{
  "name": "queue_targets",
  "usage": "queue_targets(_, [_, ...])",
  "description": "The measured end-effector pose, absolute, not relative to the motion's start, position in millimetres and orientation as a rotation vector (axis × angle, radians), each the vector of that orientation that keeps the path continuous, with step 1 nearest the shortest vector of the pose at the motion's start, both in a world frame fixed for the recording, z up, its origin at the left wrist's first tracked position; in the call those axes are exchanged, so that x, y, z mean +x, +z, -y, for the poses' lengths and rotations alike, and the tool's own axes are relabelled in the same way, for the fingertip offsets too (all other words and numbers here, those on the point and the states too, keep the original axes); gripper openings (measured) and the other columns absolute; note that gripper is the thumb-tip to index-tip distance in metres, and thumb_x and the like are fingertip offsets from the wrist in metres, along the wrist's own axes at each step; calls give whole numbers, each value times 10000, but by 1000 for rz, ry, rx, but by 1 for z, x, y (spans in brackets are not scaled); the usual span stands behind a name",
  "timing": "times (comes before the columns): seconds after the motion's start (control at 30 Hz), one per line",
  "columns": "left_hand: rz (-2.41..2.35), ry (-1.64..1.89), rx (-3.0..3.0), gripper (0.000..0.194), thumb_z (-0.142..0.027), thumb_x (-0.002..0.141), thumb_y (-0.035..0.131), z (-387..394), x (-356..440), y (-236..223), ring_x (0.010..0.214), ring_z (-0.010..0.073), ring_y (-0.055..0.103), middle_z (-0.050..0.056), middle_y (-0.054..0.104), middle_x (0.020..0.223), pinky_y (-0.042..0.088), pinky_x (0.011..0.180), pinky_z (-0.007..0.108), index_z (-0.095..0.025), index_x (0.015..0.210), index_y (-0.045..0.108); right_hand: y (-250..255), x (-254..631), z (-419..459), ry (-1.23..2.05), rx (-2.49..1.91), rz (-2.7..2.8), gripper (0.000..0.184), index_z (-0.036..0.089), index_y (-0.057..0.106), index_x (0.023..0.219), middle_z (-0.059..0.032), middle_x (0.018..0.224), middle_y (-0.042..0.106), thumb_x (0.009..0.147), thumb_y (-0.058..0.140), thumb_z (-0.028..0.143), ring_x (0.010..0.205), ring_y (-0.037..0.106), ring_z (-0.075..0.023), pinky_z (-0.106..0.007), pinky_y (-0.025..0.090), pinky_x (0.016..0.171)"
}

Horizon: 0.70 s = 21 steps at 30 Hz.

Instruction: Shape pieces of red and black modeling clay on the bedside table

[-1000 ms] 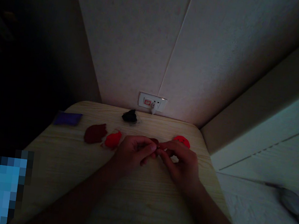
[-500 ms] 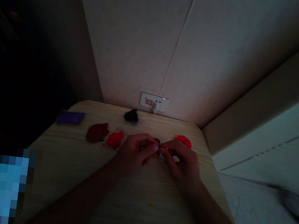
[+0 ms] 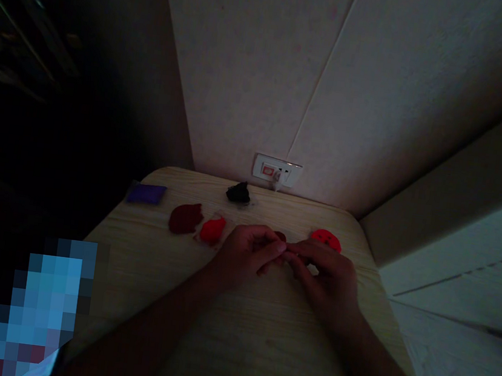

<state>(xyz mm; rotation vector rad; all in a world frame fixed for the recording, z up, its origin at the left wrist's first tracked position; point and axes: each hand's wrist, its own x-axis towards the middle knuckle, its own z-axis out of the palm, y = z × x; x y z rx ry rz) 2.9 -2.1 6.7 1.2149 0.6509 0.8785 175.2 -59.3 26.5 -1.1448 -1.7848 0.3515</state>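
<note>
My left hand (image 3: 249, 255) and my right hand (image 3: 324, 279) meet fingertip to fingertip over the wooden table. Thumb and forefinger of each are pinched together; whatever lies between them is too small and dark to make out. Just behind the fingers a dark red piece (image 3: 280, 235) shows in part. A flat, bright red round piece (image 3: 327, 237) with dark spots lies beyond my right hand. To the left of my left hand are a bright red soft lump (image 3: 212, 230) on clear wrapping and a flattened dark red clay-like piece (image 3: 185, 218).
A black lump (image 3: 238, 192) on clear film sits near the table's back edge. At the far left corner lies a purple packet (image 3: 146, 193). The wall socket (image 3: 277, 171) holds a plug just above the table (image 3: 260, 335). A pixelated blue bright patch covers the lower left.
The whole view has shifted, so the table and hands appear farther right. Both hands keep their fingertips together. A tiny dark bit seen between them earlier is now hard to see.
</note>
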Motion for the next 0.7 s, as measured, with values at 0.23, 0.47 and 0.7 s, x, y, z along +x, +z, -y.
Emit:
queue_targets(0.23, [-635,863,1165,345,-455,789,755,1,3,8,440,76,497,19,661,655,387,414,215,-124,773,658,26,175,61,400,-1161,1727,130,239,787,1003,-21,792,755,896,731,192,605,648,-143,-264,550,580])
queue_targets(0.47, [-637,845,1141,329,-435,765,780,1,2,11,446,76,504,22,667,662,394,424,214,-123,765,674,24,175,59,374,-1136,1704,99,234,786,976,-31,783,746,893,741,203,643,646,-157,-282,549,596])
queue_targets(0.7, [-628,855,1151,311,-424,772,778,1,1,11,457,75,502,27,681,679,402,432,214,-131,751,676,24,175,59,387,-1133,1708,134,247,791,1010,-34,795,737,892,743,205,631,625,-153,-291,543,592])
